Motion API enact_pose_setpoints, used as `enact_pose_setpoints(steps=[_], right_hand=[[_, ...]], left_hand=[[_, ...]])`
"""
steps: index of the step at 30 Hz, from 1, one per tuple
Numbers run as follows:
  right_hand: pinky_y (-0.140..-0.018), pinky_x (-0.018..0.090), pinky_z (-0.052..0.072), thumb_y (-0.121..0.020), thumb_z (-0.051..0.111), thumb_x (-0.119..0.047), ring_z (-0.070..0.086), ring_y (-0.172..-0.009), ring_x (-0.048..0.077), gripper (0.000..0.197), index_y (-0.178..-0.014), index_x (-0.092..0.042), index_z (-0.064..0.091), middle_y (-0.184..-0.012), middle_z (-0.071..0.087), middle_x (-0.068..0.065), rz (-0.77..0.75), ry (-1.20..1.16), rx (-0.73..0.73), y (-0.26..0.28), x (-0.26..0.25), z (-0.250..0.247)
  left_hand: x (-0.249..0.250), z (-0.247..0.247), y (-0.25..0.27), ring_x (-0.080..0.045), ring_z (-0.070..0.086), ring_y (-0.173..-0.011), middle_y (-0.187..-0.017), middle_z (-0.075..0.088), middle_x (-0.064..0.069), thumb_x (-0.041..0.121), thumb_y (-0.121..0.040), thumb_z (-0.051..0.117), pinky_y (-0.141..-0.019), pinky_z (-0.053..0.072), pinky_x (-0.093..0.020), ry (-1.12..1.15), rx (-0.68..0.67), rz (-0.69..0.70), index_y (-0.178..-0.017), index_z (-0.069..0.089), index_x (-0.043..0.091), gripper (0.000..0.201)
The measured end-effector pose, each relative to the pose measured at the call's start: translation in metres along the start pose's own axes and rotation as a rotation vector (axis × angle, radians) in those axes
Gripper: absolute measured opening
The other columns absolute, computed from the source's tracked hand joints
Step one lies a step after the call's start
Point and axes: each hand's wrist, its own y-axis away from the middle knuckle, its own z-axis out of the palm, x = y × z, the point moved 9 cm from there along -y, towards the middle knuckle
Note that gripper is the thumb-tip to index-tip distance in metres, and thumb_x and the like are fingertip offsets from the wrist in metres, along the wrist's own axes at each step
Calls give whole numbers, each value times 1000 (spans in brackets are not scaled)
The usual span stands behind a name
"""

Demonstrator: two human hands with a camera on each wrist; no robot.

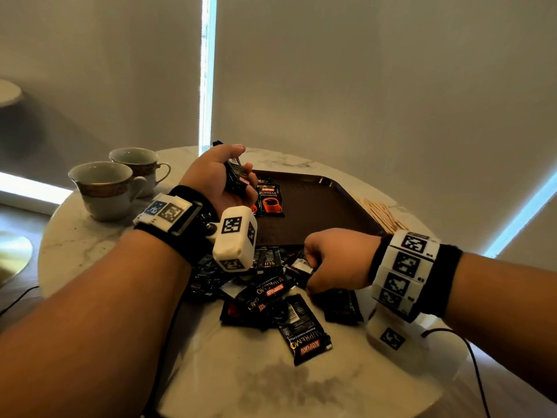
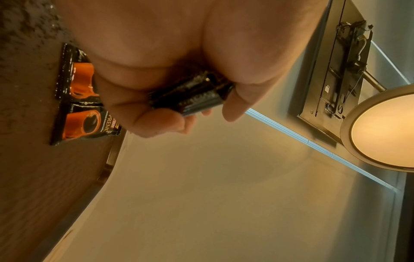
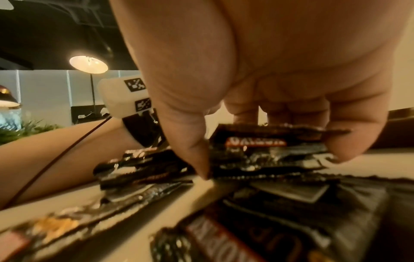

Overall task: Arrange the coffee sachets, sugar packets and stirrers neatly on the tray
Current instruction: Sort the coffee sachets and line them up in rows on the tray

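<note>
- Coffee sachets [image 1: 280, 300] lay heaped on the marble table [image 1: 90, 245] at six o'clock of the brown tray [image 1: 319, 212]; two lay on it.
- Left hand [image 2: 179, 74] clutched a sachet bundle [image 2: 192, 95].
- Right hand [image 3: 257, 88] pinched one sachet [image 3: 268, 136] above the heap.

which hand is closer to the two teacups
Left. The left hand, gripping a bundle of sachets, hovers at the tray's left edge just right of the teacups; the right hand is at the loose sachet pile, much farther right.
</note>
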Motion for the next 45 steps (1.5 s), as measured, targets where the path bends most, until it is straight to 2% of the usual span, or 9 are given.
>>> enact_pose_setpoints(steps=[4, 15, 19, 24, 27, 32, 35, 39, 45], right_hand=[[-57, 24, 46, -79, 76, -31, 56, -69, 11, 23, -91, -22, 60, -81, 61, -3, 19, -77, 51, 2, 13, -23], [-73, 41, 54, -75, 80, -24, 60, -74, 23, 21, -78, -21, 60, -79, 64, 7, -40, -504, 208, -2, 29, -67], [-60, 29, 49, -79, 79, -11, 57, -66, 20, 22, -83, -14, 57, -73, 61, 7, -158, -812, 438, 2, 12, -93], [-77, 41, 57, -75, 84, -22, 64, -74, 22, 26, -90, -13, 64, -81, 67, 10, -220, -900, 540, -5, -11, -97], [-82, 40, 59, -81, 80, -12, 70, -82, 20, 22, -97, -8, 66, -95, 73, 16, -274, -923, 506, -4, -22, -92], [-70, 20, 54, -84, 76, -28, 64, -74, 2, 15, -93, -20, 69, -82, 69, -8, -282, -733, 531, 11, -12, -95], [-73, 27, 56, -80, 77, -40, 62, -76, 6, 20, -91, -26, 66, -86, 66, -8, -275, -419, 336, 21, -13, -73], [-70, 17, 53, -71, 82, -52, 62, -82, 1, 41, -106, -35, 68, -93, 65, -14, -260, -45, -100, 28, -23, -6], [-72, 25, 56, -58, 87, -62, 60, -84, 5, 71, -117, -38, 57, -98, 61, -14, -261, 91, -136, 27, -29, 24]], left_hand=[[-4, 2, -1, -18, 55, -67, -83, 54, -4, 23, -90, 62, -49, 44, -28, -33, -10, -16, -119, 49, 20, 32], [-19, 20, 10, -18, 56, -68, -87, 56, -8, 28, -90, 63, -51, 47, -28, -111, -53, -67, -97, 59, 11, 18], [-30, 38, 17, -25, 62, -80, -98, 59, -15, 32, -76, 73, -64, 57, -38, -155, -210, -62, -112, 57, 15, 43], [-40, 61, 28, -30, 71, -99, -107, 70, -15, 30, -84, 65, -86, 59, -51, -203, -417, -56, -121, 63, 5, 45], [-36, 59, 24, -31, 70, -101, -114, 68, -18, 24, -91, 62, -88, 58, -53, -237, -394, -28, -122, 68, 7, 36], [-23, 34, 8, -31, 72, -87, -110, 65, -22, 29, -100, 49, -73, 60, -49, -175, -145, -2, -142, 44, -1, 51], [-10, 21, 2, -31, 70, -92, -100, 68, -19, 31, -100, 48, -79, 60, -49, -110, -50, 43, -131, 51, 1, 43], [-3, 16, 2, -29, 68, -89, -93, 64, -16, 31, -100, 52, -76, 58, -45, -25, -9, 54, -113, 51, 9, 26], [-9, 11, 3, -24, 65, -87, -96, 61, -9, 37, -97, 55, -66, 59, -38, 0, -5, 36, -120, 54, 6, 38]])
